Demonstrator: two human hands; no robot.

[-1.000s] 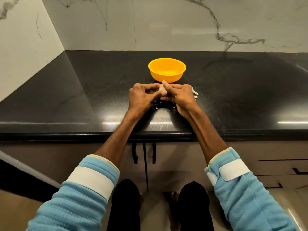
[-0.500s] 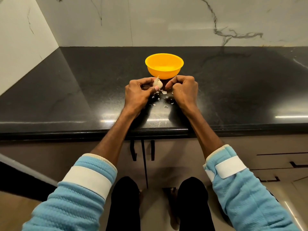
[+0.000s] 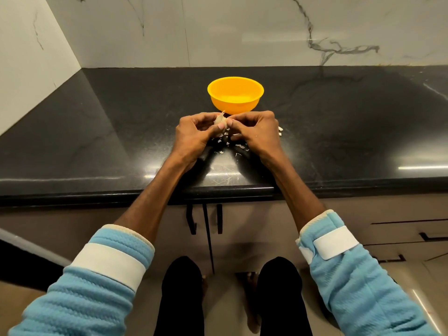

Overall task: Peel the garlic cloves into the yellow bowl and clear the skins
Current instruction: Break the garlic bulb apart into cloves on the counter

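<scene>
The left hand (image 3: 194,138) is gripping a garlic clove (image 3: 219,120) at 6 o'clock of the yellow bowl (image 3: 234,106) while the right hand (image 3: 258,134) is pinching its skin, probably calling for a firm peeling pull next

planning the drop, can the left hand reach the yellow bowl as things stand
Probably yes: the yellow bowl sits just beyond the left hand, nothing between; that hand holds the garlic clove.

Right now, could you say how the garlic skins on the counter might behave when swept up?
The garlic skins look thin and flaky, so probably featherlight, easily scattered. On the glossy counter they should slide readily, though tiny bits may resist pinching.
</scene>
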